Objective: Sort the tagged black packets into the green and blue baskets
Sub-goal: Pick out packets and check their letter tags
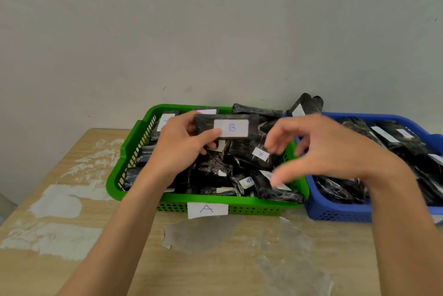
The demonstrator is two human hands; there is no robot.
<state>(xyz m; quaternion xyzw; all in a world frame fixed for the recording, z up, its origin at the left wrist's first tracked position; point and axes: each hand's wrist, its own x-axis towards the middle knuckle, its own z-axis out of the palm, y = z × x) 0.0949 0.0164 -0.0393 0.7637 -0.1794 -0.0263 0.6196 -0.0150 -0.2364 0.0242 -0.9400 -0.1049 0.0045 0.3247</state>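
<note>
My left hand [183, 146] holds a black packet [253, 125] with a white tag marked B, lifted over the green basket [129, 144]. Thumb and fingers pinch its left end. My right hand [328, 149] hovers just to the right of that packet, fingers loosely curved and holding nothing, above the gap between the two baskets. The green basket carries a paper label A [207, 209] on its front wall and is full of several tagged black packets. The blue basket [335, 211] to the right also holds several black packets.
Both baskets stand on a worn wooden table [215, 259] with peeled white patches, against a plain wall. A black packet [305, 104] sticks up behind the baskets at the wall. The table's left edge runs near the frame's left side.
</note>
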